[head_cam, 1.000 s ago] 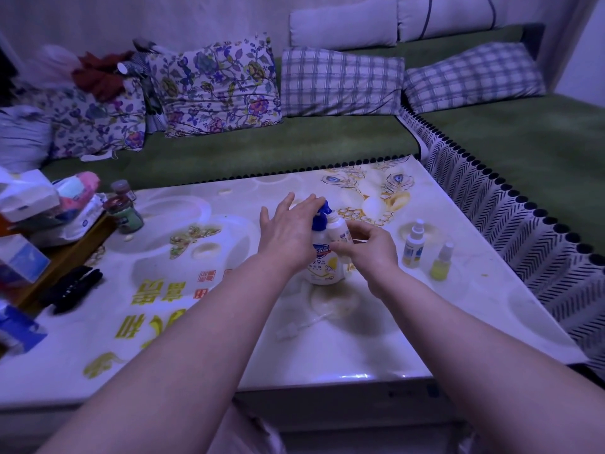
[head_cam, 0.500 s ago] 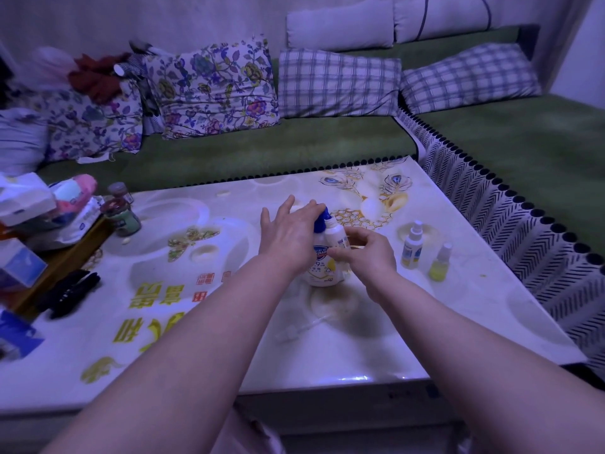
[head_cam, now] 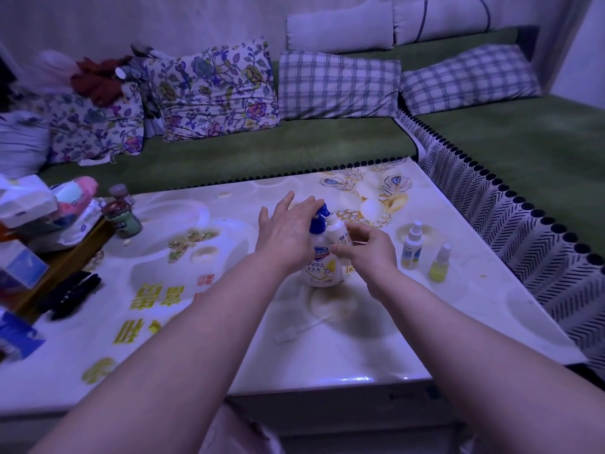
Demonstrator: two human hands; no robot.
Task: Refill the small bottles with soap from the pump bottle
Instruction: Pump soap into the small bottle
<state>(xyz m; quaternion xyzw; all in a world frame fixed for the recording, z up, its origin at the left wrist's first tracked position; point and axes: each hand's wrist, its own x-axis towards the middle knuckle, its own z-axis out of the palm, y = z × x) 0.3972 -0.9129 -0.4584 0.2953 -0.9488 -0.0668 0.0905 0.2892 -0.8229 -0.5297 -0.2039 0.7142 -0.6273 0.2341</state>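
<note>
Head view | white plastic pump bottle with blue head (head_cam: 322, 267) upright, middle of tabletop (head_cam: 229, 339) | my left grip (head_cam: 284, 234) flat, fingers straight, atop its head | my right grip (head_cam: 370, 253) pinches small white bottle (head_cam: 337, 231), tilted, just right of spout

I see the pump bottle (head_cam: 322, 267) white, with a blue head and yellow print on its label. The small bottle (head_cam: 339, 232) is white. The table (head_cam: 229, 339) is pale marbled with yellow characters. One sprayer (head_cam: 411, 249) is white, the second sprayer (head_cam: 438, 268) yellow-green. Sofa (head_cam: 294, 149) green; floral cushion (head_cam: 212, 93), checked cushion (head_cam: 337, 85).
</note>
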